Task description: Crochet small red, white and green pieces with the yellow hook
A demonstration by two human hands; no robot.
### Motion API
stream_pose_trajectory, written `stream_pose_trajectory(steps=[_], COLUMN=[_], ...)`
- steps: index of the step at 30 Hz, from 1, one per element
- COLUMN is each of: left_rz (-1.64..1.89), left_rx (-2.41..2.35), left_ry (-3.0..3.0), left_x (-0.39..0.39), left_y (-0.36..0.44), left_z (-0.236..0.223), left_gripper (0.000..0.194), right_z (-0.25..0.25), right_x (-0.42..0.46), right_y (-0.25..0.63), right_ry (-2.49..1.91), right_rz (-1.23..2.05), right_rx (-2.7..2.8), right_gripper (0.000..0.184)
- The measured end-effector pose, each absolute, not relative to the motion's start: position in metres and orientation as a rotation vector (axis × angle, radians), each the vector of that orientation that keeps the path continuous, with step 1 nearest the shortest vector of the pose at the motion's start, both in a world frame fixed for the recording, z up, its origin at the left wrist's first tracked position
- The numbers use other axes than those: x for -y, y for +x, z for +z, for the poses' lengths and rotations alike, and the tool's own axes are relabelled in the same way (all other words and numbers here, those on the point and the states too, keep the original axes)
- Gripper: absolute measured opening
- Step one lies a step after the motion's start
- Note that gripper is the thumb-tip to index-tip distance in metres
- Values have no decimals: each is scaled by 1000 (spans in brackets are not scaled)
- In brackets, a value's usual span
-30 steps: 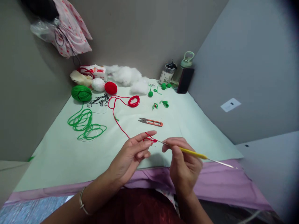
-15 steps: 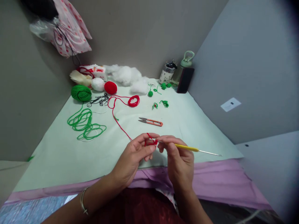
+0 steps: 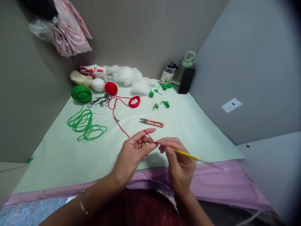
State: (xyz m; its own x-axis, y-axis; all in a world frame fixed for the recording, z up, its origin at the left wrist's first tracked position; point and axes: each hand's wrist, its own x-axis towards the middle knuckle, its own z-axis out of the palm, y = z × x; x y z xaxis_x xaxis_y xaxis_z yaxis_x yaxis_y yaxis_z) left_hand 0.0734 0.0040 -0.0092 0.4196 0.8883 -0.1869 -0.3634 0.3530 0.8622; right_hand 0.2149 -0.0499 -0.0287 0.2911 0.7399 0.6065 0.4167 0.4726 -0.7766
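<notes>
Between thumb and fingers my left hand [image 3: 131, 153] pinches a small red crocheted piece [image 3: 156, 143]. Red yarn [image 3: 148, 135] runs taut from that piece over the raised index finger, and its strand trails back across the cloth. My right hand [image 3: 180, 163] grips a crochet hook [image 3: 185, 153] by its yellow handle. The hook's working tip meets the red piece, its very end hidden by yarn and fingers. At the other end, the metal shaft is blurred over the purple cloth. Orange thread snips [image 3: 151, 122] lie just beyond my hands.
A red yarn ball [image 3: 111, 88], a green yarn ball [image 3: 81, 94] and white stuffing [image 3: 128, 76] sit at the back. Loose green yarn [image 3: 86, 125] lies left. Small green crocheted pieces [image 3: 166, 104], a bottle [image 3: 188, 62] and a phone [image 3: 186, 81] are toward the back right.
The hook first moved left with my right hand, then tilted, its free end dropping lower. My left index finger closed in, then lifted again, stretching the red yarn.
</notes>
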Motion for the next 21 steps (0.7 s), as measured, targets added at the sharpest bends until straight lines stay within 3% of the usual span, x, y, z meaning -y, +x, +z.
stream_pose_trajectory(steps=[3, 5, 10, 15, 18, 21], left_rz=[853, 770, 711, 779, 868, 941], left_rx=[-667, -595, -530, -606, -686, -724], left_ry=[729, 629, 506, 557, 704, 843], left_x=[-2, -1, -9, -11, -6, 0], left_y=[76, 76, 69, 67, 70, 74], left_z=[-8, -9, -12, -11, -10, -11], left_gripper=[50, 48, 35, 26, 36, 52], right_z=[-37, -40, -33, -24, -25, -30], right_x=[53, 54, 48, 41, 42, 47], right_y=[213, 213, 218, 225, 223, 216], right_ry=[-1192, -1189, -1123, -1002, -1021, -1141], right_rz=[-78, -140, 313, 671, 678, 346], right_rx=[1569, 1566, 1163, 883, 950, 1259], right_gripper=[38, 41, 20, 16, 20, 17])
